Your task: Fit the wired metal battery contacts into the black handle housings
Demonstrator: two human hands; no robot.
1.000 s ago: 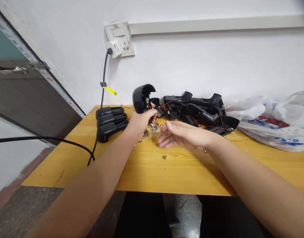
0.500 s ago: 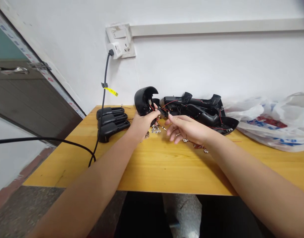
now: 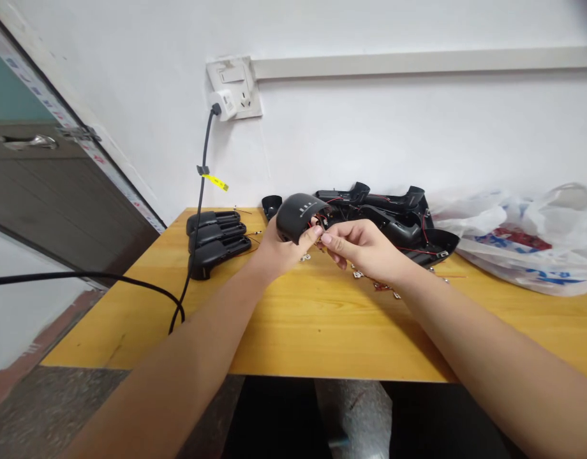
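Note:
A curved black plastic housing (image 3: pixel 299 215) with small light marks on its outside is gripped in my left hand (image 3: pixel 286 252). Its open side faces right, where red wires show. My right hand (image 3: pixel 358 245) is closed in a pinch at that side, its thumb and fingertip beside my left thumb; whatever it pinches is too small to make out. Small metal pieces (image 3: pixel 358 274) and reddish-brown bits lie on the table below my right hand. Part of the housing's inside is hidden by my fingers.
Several black housings with red wires (image 3: pixel 393 220) lie along the wall. Three black handle-shaped parts (image 3: pixel 219 252) sit at the left, near a black cable (image 3: pixel 200 210) plugged into the wall socket (image 3: pixel 236 89). A white plastic bag (image 3: pixel 527 242) rests at the right on the wooden table (image 3: pixel 322 338).
The housing has turned in my left hand, so its marked outer face now shows, and it sits lower. My right hand has moved in against it and its fingers have closed.

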